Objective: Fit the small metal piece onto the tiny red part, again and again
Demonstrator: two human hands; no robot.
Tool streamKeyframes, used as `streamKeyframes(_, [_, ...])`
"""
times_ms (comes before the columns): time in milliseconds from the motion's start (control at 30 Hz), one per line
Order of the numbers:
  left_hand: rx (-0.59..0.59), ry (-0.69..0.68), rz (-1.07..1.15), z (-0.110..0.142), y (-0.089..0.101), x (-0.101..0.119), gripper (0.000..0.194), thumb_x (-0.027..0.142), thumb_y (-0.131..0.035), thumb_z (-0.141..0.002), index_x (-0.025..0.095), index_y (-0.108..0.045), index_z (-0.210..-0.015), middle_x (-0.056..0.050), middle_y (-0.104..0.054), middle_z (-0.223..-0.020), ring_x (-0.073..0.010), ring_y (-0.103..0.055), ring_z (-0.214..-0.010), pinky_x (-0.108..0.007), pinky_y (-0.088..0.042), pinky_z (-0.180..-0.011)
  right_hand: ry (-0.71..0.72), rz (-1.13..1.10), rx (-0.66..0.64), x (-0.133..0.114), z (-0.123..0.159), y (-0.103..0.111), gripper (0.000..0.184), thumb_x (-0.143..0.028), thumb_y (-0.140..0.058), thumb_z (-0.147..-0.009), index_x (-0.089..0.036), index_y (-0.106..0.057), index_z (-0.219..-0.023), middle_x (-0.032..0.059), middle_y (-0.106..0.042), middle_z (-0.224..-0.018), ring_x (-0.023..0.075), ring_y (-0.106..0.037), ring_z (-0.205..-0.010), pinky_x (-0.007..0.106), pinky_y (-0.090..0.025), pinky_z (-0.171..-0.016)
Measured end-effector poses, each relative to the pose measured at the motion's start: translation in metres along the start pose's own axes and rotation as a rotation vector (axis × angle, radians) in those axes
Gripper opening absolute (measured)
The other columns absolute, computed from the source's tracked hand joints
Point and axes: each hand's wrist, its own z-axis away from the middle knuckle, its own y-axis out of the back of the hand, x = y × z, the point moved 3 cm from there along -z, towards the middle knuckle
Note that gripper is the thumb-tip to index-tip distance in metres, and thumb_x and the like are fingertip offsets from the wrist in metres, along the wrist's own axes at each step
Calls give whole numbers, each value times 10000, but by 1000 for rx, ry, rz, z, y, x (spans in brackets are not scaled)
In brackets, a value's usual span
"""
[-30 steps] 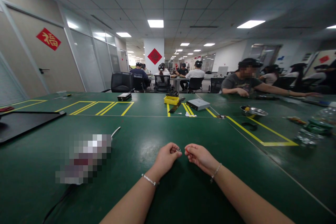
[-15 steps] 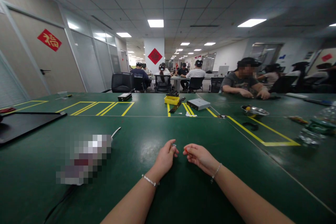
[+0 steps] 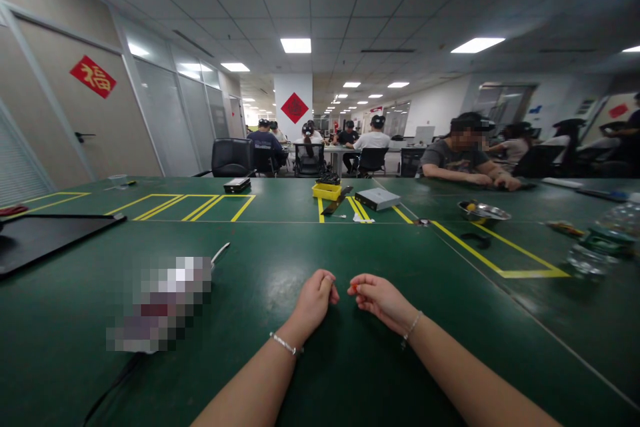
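My left hand [image 3: 316, 295] is closed over the green table [image 3: 320, 247], its thumb pressed to the curled fingers. Whatever it holds, if anything, is hidden behind the fingers. My right hand [image 3: 377, 297] faces it a short gap away, with a small orange piece [image 3: 355, 287] pinched between thumb and fingertips. Only a sliver of that piece shows, too little to tell its kind. The two hands do not touch. Both wrists wear a pale bracelet.
A blurred-out object [image 3: 165, 307] with a cable lies to the left, near a black tray [image 3: 45, 240]. Farther back are a yellow bin [image 3: 327, 191], a grey box [image 3: 377, 199] and a metal bowl [image 3: 493, 213]. A bottle [image 3: 613, 230] and a co-worker [image 3: 460, 153] are at right.
The fingers of my left hand have curled in, and the small shiny bit that showed at its fingertips is now out of sight. My right hand has hardly moved.
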Motion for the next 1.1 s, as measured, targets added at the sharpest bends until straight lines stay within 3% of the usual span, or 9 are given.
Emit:
streamKeyframes(167, [-1,-14,-17,1,-1,5,190,321,-354,-779,170,-469,-779,8,-567,-597,-106,-521,-546,-231,-407,-561,4,6,6,1,-2,0,173,-172,-572,-632,-138,-511,-789,25,-600,-694,44,-484,-500,187,-385,-498])
streamKeyframes(400, [19,-58,-32,-1,-1,0,200,254,-484,-714,169,-467,-894,-7,-584,-703,-105,-535,-621,-224,-407,-592,25,-10,0,3,-4,2,233,-295,-629,-633,-135,-541,-777,8,-568,-648,38,-476,-507,172,-387,-497])
streamKeyframes(633, [0,-110,-282,5,-2,8,171,243,-527,-670,192,-558,-830,11,-583,-714,-111,-527,-658,-225,-402,-608,41,-6,99,3,-2,-1,265,-280,-648,-604,-160,-558,-822,19,-586,-768,60,-513,-616,184,-407,-555])
streamKeyframes(833, [66,-183,-452,11,-4,20,139,248,-520,-682,197,-578,-798,-7,-605,-765,-135,-526,-711,-247,-388,-642,127,38,184,2,3,-16,261,-310,-660,-569,-155,-566,-756,5,-591,-706,85,-525,-635,195,-391,-554])
streamKeyframes(1100, [131,-194,-519,14,-6,22,138,279,-529,-689,196,-569,-792,-4,-592,-757,-135,-516,-716,-249,-375,-644,106,-12,178,4,4,-19,264,-337,-655,-571,-140,-595,-738,28,-603,-749,99,-532,-682,221,-407,-626])
